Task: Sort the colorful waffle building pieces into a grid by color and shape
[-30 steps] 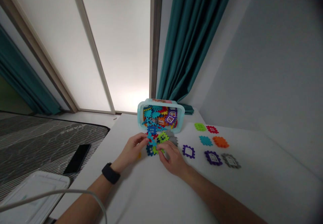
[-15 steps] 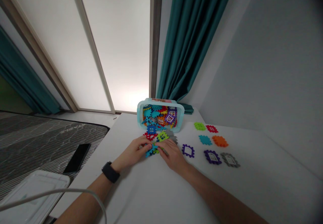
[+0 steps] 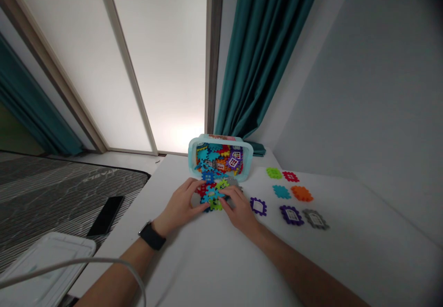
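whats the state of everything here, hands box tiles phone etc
left hand: fingertips on the loose tiles, grip unclear
right hand: fingertips on the loose tiles, grip unclear
loose tiles: heaped at the box mouth, between both hands
box: tipped on its side, open, tiles inside
separate tiles: seven, lying flat, apart from each other
phone: lying flat, screen dark
curtain: gathered to one side

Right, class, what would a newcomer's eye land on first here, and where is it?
The pale blue tub tipped on its side at the far end of the white table, spilling bright toothed tiles. The left hand and right hand rest on that spill; seven single tiles lie spread to their right.
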{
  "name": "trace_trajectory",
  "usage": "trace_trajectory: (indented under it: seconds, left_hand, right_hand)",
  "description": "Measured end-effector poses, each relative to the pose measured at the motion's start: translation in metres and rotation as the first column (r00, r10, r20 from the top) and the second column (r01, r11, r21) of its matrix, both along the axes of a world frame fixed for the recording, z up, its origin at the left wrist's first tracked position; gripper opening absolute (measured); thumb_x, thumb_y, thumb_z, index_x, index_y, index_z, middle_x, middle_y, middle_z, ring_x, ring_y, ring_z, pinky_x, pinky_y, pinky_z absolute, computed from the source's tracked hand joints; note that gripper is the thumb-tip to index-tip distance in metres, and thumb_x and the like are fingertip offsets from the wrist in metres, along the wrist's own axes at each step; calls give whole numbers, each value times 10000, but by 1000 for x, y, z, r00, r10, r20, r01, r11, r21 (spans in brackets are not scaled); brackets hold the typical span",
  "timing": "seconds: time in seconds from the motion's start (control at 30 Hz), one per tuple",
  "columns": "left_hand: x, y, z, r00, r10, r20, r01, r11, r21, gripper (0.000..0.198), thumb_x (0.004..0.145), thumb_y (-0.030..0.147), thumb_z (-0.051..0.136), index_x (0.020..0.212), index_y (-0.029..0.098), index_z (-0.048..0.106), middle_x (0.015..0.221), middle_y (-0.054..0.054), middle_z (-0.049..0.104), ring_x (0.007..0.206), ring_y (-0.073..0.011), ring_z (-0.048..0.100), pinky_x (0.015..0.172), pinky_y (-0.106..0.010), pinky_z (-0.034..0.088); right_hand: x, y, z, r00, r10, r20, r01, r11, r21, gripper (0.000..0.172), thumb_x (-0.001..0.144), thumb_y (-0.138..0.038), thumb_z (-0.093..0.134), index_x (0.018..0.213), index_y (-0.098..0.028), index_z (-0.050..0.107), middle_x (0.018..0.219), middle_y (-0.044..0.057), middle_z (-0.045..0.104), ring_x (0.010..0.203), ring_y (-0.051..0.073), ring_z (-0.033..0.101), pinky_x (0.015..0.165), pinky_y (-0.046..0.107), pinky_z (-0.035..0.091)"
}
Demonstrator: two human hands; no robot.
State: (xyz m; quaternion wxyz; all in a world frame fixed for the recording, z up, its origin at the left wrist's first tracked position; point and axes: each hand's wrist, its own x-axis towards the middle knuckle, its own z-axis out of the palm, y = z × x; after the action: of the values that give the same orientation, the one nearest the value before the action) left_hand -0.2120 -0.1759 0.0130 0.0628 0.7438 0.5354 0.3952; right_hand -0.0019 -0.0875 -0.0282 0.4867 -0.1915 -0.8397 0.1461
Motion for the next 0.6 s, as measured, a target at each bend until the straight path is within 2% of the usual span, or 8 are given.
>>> trace_trajectory:
  seconds: [0.23,0.6]
  left_hand:
    - [-1,0,0,991,79,-108,-63,988,140,135,886,283,671,991,208,634,1033,-79,646,948,-216,648,826,-348,556]
    - [2,1,-3,992,51,-112,-28,979,200,118,967,296,587,960,198,652,1010,-82,644,902,-189,656,786,-310,563]
  right_hand:
    - [0,1,-1,999,-15,-38,14,999,-29,132,965,-234,561,1082,-235,622,957,73,666,931,229,653,815,382,558]
    - [-1,0,2,997,-68,-20,67,997,-49,135,967,-241,563,1094,-232,609,1013,81,647,984,235,634,856,399,546]
